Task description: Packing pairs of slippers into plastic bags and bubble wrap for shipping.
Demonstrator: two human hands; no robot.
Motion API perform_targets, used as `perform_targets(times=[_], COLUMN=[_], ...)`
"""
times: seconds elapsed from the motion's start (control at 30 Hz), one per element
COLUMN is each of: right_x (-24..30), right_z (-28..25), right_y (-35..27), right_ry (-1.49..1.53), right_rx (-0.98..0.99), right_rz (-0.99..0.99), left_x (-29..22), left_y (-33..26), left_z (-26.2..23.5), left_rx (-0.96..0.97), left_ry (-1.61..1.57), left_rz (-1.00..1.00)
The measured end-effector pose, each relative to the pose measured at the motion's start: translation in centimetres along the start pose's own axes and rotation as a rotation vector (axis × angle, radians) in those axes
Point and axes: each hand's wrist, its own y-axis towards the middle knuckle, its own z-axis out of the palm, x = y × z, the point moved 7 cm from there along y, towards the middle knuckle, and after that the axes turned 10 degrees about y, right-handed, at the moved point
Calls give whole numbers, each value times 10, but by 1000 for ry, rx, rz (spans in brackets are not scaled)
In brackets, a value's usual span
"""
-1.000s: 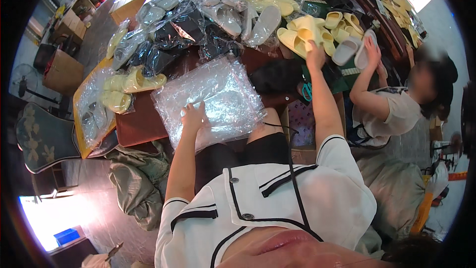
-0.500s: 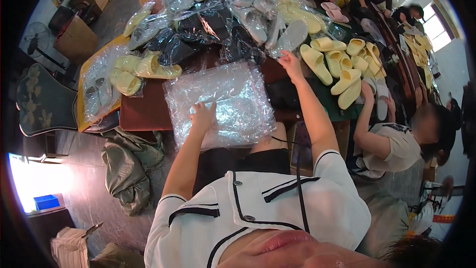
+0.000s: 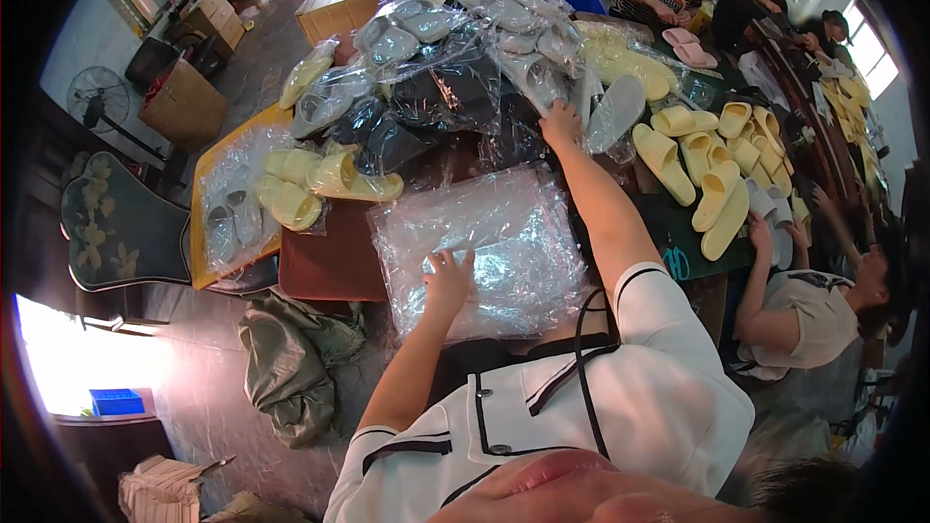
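Note:
My left hand (image 3: 448, 283) lies open, fingers spread, on a stack of clear plastic bags (image 3: 518, 223) at the table's near edge and over my lap. My right hand (image 3: 562, 126) reaches farther out to the heap of bagged slippers. Its fingers look apart and touch the lower end of a grey slipper in clear plastic (image 3: 535, 82); the fingertips are partly hard to make out. Just right of that hand rests a pale grey slipper (image 3: 617, 114). Black bagged slippers (image 3: 441, 97) lie beyond the bag stack.
Yellow slippers in bags (image 3: 334, 174) lie left of the stack. Loose yellow slippers (image 3: 722, 199) cover the right side, where a co-worker (image 3: 809, 315) handles grey slippers (image 3: 778, 223). More people sit at the far right. A patterned chair (image 3: 121, 223) and a cardboard box (image 3: 354, 0) stand farther off.
My right hand has moved left and farther out, from near the pale grey slipper to a bagged grey one. My left hand stays on the bags. The whole view has shifted.

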Motion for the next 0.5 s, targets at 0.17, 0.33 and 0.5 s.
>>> perform_targets(times=[0.17, 0.33, 0.5], right_x=[-24, -9, 17], right_z=[-36, -104, -176], right_y=[36, 39, 9], right_ry=[108, 625, 1102], right_rx=[-280, -342, -46], right_rz=[-273, -253, -221], left_x=[-7, -2, -1], left_y=[8, 9, 3], left_z=[-19, -11, -4], left_rx=[-90, 20, 115], left_ry=[26, 8, -57], left_rz=[43, 19, -1])
